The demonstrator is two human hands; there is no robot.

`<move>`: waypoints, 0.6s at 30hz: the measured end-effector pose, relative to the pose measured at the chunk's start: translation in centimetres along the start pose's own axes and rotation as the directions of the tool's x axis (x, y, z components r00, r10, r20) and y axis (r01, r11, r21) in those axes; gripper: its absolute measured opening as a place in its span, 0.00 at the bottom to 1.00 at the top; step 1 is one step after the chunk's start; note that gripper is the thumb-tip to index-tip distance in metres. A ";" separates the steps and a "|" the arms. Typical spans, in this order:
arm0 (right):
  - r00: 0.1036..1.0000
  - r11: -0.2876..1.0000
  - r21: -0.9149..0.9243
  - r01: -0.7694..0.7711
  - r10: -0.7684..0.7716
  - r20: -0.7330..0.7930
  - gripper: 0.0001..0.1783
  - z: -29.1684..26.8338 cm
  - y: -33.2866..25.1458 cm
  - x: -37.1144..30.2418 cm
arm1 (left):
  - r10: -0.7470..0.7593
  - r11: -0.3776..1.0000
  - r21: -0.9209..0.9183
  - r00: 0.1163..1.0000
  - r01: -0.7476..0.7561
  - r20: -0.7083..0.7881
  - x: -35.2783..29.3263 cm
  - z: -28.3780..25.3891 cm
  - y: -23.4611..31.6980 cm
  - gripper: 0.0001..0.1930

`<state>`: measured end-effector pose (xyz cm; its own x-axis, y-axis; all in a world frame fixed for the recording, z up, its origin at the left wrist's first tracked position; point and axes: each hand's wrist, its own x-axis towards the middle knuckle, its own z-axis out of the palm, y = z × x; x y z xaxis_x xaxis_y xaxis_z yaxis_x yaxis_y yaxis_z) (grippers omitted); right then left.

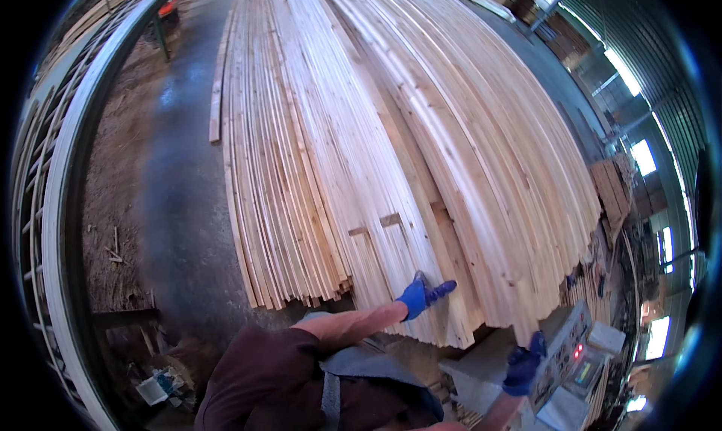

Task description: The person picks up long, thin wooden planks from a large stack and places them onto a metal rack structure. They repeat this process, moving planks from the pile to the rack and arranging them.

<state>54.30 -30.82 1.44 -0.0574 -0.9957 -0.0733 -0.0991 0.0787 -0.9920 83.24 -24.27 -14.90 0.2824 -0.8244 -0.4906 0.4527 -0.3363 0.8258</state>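
My left hand [426, 296], in a blue glove, lies on the near end of a stack of pale wooden boards [353, 160]. Its thumb and fingers are spread apart, and nothing is held in it. To the right, my right hand [524, 366], gloved in darker blue, closes on the near end of one wooden board [525, 327] that sticks out past its neighbours. Part of its grip is hidden under the board's end. Between the two hands run more long boards [481, 295], side by side and pointing away from me.
A grey control box [575, 356] with buttons and a lit red display stands just right of my right hand. Another pile of narrow strips [282, 228] lies left of the boards. A long metal rail frame [56, 205] runs along the far left. Stacked timber [609, 186] is at the right.
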 end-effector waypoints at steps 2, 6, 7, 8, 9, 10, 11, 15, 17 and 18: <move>0.981 0.981 -0.001 -0.192 0.192 -0.031 0.12 0.4 4.5 -1.4 | 0.065 0.998 -0.006 0.996 -0.065 0.058 0.8 -0.4 -1.1 0.67; 0.991 0.963 -0.262 -0.059 0.087 0.099 0.10 3.1 8.0 -4.4 | 0.077 0.997 0.025 0.995 -0.079 0.066 1.7 -0.2 -3.2 0.64; 0.990 0.941 -0.337 -0.015 0.062 0.130 0.10 3.9 7.6 -4.4 | 0.065 0.998 0.001 0.996 -0.065 0.065 2.3 -0.4 -3.9 0.63; 0.983 0.898 -0.438 0.039 0.043 0.177 0.12 3.9 7.3 -4.5 | 0.062 0.997 -0.054 0.995 -0.058 0.076 2.1 -0.4 -3.5 0.61; 0.959 0.713 -0.649 0.267 -0.126 0.255 0.15 4.3 6.6 -4.6 | 0.062 0.993 -0.110 0.995 -0.053 0.081 1.8 -0.6 -3.0 0.59; 0.894 0.426 -0.786 0.448 -0.248 0.374 0.18 4.2 5.8 -4.5 | 0.045 0.973 -0.229 0.983 -0.004 0.176 0.1 -0.8 -1.1 0.56; 0.904 0.406 -0.808 0.426 -0.165 0.394 0.18 4.7 4.2 -4.5 | 0.057 0.968 -0.250 0.987 -0.018 0.152 0.2 -0.9 -1.4 0.55; 0.792 0.408 -0.686 0.603 -0.207 0.574 0.22 4.3 3.4 -1.9 | 0.087 0.949 -0.310 0.993 -0.058 0.080 0.7 0.1 -2.3 0.42; 0.708 0.549 -0.544 0.635 -0.131 0.694 0.23 6.0 3.5 0.8 | 0.043 0.957 -0.289 0.998 -0.027 0.051 1.3 0.8 -2.8 0.48; 0.689 0.575 -0.548 0.607 -0.037 0.724 0.24 7.1 3.9 1.6 | 0.026 0.963 -0.271 0.999 -0.016 0.033 1.4 0.6 -2.4 0.51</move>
<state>60.92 -32.48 -3.28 0.6835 -0.7245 -0.0889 -0.6366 -0.5321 -0.5582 82.03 -24.93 -17.40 0.2664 -0.8473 -0.4594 0.6600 -0.1870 0.7276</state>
